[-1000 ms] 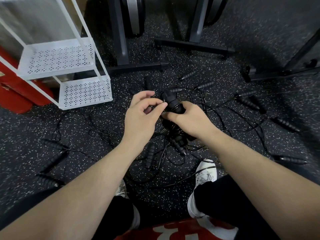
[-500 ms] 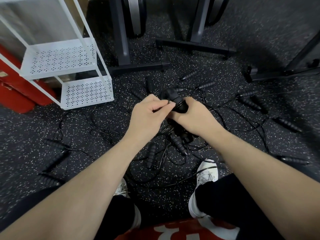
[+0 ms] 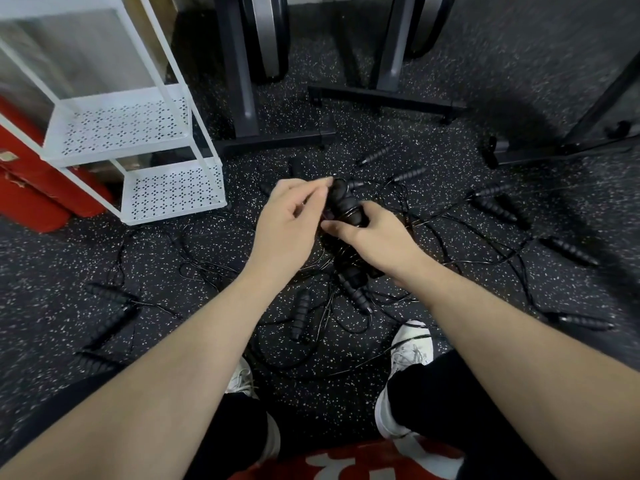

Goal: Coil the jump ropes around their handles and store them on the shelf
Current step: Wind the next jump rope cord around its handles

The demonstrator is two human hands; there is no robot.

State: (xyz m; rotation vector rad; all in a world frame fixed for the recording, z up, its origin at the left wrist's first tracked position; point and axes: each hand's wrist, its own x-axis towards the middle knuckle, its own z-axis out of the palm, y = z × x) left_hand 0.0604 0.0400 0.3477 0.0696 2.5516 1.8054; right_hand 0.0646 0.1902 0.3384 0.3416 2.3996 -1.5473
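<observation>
My right hand [image 3: 374, 237] grips a pair of black ribbed jump rope handles [image 3: 344, 204] held together, with thin black cord wound round them. My left hand [image 3: 289, 220] is just left of the handles, its fingertips pinching the thin cord near their top. The cord trails down into a tangle of black ropes [image 3: 346, 289] on the floor below my hands. Several more black handles lie scattered around, such as one handle [image 3: 299, 315] near my feet. The white wire shelf [image 3: 173, 188] stands at the left, with its perforated tiers bare.
Black frames of gym machines [image 3: 249, 98] stand on the speckled rubber floor behind the ropes. A red object [image 3: 31, 188] lies behind the shelf at the far left. My white shoes [image 3: 408, 351] stand beside the rope tangle.
My left hand has circled round the top of the handles with the cord, from left of them to over them and back. My right hand has kept its grip on the handles.
</observation>
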